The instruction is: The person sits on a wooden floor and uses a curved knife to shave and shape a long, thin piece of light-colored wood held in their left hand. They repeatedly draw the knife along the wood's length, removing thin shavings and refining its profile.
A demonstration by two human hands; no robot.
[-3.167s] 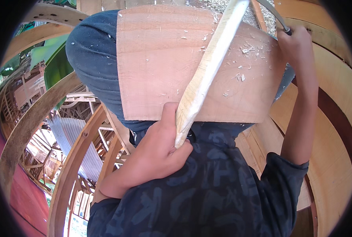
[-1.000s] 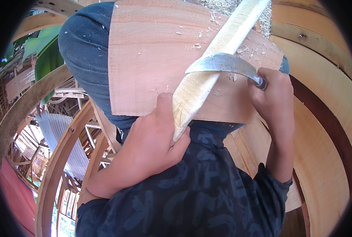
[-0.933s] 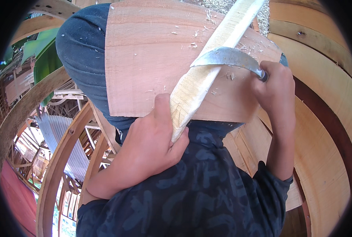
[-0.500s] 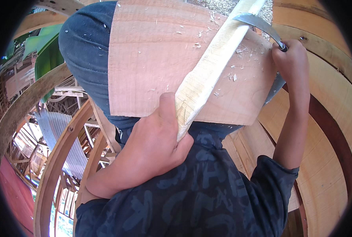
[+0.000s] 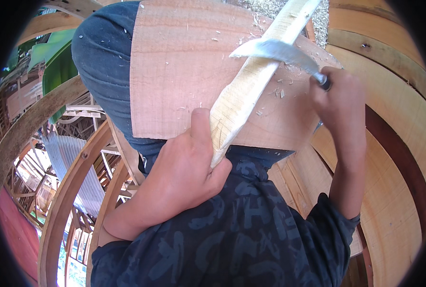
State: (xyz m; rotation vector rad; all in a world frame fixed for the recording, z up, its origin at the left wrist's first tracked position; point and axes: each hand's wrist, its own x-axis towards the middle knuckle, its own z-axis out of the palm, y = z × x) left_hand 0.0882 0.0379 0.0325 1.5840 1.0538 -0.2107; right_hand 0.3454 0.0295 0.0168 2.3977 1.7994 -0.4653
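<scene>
My left hand (image 5: 189, 153) is closed round the near end of a long, pale strip of wood (image 5: 244, 91), its thumb laid along the edge. The strip slants up and away to the right over a flat reddish board (image 5: 174, 71) on my lap. In my right hand (image 5: 339, 98) is the dark handle of a sickle (image 5: 289, 52). Its curved blade crosses the top of the strip beyond the middle, slightly blurred, with the tip past the strip's left edge. Small shavings lie scattered on the board.
Curved wooden ribs (image 5: 72, 191) and broad planks (image 5: 390, 191) surround me on both sides. A heap of shavings (image 5: 320, 24) lies beyond the board at the top. To the left are a corrugated sheet (image 5: 74, 167) and a green leaf (image 5: 57, 71).
My right hand has come nearer and to the left, bringing the sickle blade down along the strip towards my left hand. The left hand has barely moved and keeps its hold.
</scene>
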